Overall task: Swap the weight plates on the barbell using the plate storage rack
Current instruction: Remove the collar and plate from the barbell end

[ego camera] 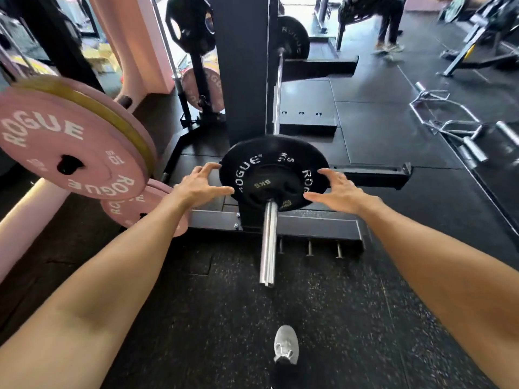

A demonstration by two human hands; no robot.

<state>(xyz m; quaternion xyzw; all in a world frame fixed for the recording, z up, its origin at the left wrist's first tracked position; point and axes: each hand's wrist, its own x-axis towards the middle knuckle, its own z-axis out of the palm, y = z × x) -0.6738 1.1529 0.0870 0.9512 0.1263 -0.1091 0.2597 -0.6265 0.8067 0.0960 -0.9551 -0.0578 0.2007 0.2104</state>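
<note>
Presently both arms reach forward toward the near end of the barbell, whose bare chrome sleeve points at the camera. Two black plates sit on the sleeve: a larger black Rogue plate marked 5 kg behind, and a smaller black 5KG plate stacked against its front face. Left hand: fingers spread and lightly bent, fingertips at the left rim of the larger plate; actual contact cannot be confirmed. Right hand: fingers likewise spread wide, thumb close to the right rim of the plates; contact cannot be told either. Neither hand is wrapped around anything. The bar passes behind a dark rack upright, and a second black Rogue plate shows on the bar's far end. Left of the arms, a pink Rogue plate marked 10 hangs on a storage peg with a yellow-edged plate just behind it; another pink plate sits lower, partly hidden by the left forearm. Floor is black speckled rubber matting. A grey shoe shows at bottom centre. Chrome bar attachments lie on the floor to the right. Another person's legs show at the top, well apart from the rack.
</note>
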